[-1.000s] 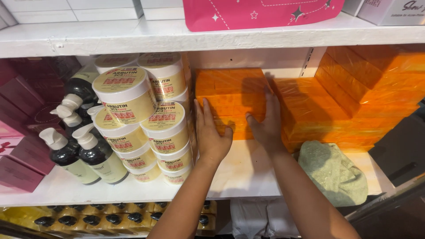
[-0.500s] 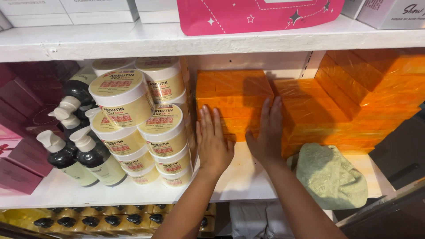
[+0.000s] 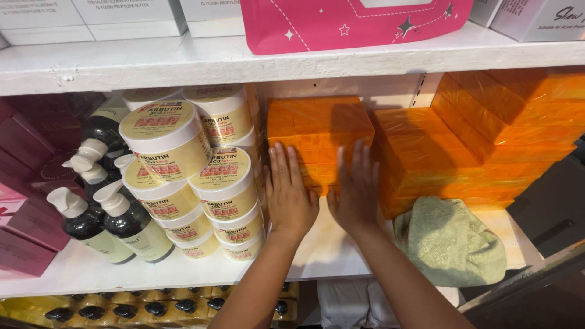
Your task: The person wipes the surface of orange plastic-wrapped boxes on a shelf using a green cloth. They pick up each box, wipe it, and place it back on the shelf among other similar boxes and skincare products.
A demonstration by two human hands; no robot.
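My left hand (image 3: pixel 291 192) lies flat with fingers together against the front of a stack of orange bars (image 3: pixel 317 125) on the white shelf (image 3: pixel 323 250). My right hand (image 3: pixel 355 190) is flat beside it, fingers spread, pressing the same stack's lower front near its right side. Neither hand grips anything. A bigger pile of orange bars (image 3: pixel 481 134) stands to the right of my right hand. Stacked cream jars (image 3: pixel 213 183) with pale yellow lids sit just left of my left hand.
A crumpled green cloth (image 3: pixel 451 240) lies on the shelf at the right. Dark pump bottles (image 3: pixel 116 219) and maroon boxes (image 3: pixel 24 176) fill the left side. Above, a pink pouch (image 3: pixel 359 21) and white boxes (image 3: pixel 91 18) rest on the upper shelf. Small dark-capped bottles (image 3: pixel 122 307) line the shelf below.
Both hands have slid down and toward me along the front of the orange stack; the right hand left the stack's upper right side and now rests low on its front.
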